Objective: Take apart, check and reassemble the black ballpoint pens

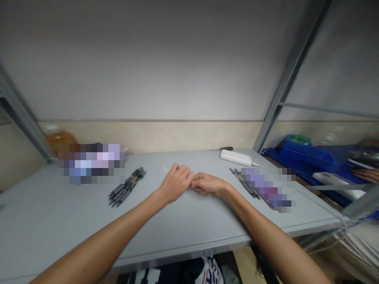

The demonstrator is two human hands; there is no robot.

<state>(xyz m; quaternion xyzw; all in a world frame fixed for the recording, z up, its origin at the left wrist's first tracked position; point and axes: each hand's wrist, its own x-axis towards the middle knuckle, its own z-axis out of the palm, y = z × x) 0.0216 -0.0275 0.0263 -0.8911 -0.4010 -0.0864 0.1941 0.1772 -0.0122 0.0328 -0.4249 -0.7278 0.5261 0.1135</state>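
Two curled hands [177, 183] meet between slim, straight pens [127, 187].

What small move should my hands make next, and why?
Perhaps ease your left hand slightly away from your right hand: both are curled close together, hiding whatever may be between them, while pens lie on the desk to either side.

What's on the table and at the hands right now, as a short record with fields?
Hands: left hand and right hand meet over the table, fingers curled
Held: cannot tell; curled fingers hide it
Left side: bundle of dark pens
Right side: smaller pen group
Back right: white bar-shaped device, screwdriver behind it
Beyond right edge: blue trays
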